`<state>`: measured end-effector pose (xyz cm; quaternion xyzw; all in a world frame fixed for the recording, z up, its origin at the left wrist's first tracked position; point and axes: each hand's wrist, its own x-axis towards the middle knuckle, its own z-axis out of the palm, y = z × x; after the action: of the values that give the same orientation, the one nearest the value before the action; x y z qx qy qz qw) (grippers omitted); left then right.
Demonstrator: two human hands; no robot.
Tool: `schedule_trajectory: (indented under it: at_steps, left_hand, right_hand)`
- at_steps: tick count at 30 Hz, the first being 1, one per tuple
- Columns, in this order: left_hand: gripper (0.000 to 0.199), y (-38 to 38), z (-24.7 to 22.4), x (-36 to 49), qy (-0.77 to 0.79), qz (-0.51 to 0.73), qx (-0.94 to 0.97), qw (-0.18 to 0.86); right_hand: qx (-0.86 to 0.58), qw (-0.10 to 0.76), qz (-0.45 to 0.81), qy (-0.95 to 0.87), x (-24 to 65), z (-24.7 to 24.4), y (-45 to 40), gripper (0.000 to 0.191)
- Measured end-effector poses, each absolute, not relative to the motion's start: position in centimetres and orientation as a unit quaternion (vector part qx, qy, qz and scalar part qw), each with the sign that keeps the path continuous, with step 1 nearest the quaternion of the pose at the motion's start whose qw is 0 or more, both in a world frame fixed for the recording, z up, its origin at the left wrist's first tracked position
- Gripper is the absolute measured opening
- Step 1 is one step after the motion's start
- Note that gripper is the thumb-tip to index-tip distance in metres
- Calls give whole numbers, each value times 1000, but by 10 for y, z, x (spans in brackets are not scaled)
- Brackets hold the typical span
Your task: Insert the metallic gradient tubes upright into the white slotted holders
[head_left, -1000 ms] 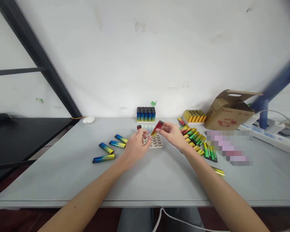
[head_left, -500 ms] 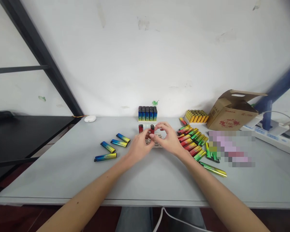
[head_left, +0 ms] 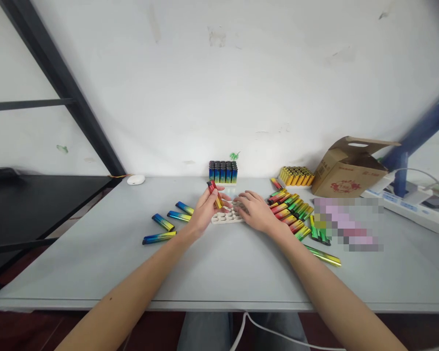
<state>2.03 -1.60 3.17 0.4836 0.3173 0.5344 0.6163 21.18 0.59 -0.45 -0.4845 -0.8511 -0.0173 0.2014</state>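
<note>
A red and yellow lighter [head_left: 215,195] is tilted in my left hand [head_left: 204,210], its black top up. Just right of it, my right hand [head_left: 255,209] hovers or rests over the right part of a white tray with round holes [head_left: 223,218]; its fingers are bent and apart, with nothing seen in them. The tray's front-left holes show no lighters. Close to my right hand lies a pile of red-yellow lighters [head_left: 281,214] and green-yellow lighters [head_left: 303,209]. Left of my left hand lie several blue-yellow lighters [head_left: 163,222].
Upright blue lighters [head_left: 223,173] fill a tray by the wall. Yellow-orange lighters [head_left: 296,176] stand in another tray, beside an open cardboard box [head_left: 351,173]. A power strip [head_left: 409,207] with cables is at the right, a white case [head_left: 135,180] at the back left.
My left hand has moved left and back from the tray with a red lighter now tilted in it. My right hand has parted from it, slightly rightward, and more tray holes show.
</note>
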Motion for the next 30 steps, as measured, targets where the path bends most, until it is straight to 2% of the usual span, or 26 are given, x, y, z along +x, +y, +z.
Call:
schedule_trajectory:
  at_steps: [3,7,14,30]
  left_hand:
    - [27,-16,37,17,283,512,452,674]
    - [47,-15,43,11,247,463,414,744]
    - [36,-10,43,9,250,425,380,783]
    - [22,-18,41,16,311,427,423,736]
  right_hand:
    - [-505,189,-15,-842,215,-5,8,33]
    - [-515,178,1,-838,216,-3,8,34]
    - [-554,157,-39,-817,211,0,2,34]
    - [-579,140,-38,-802,209,-1,2,36]
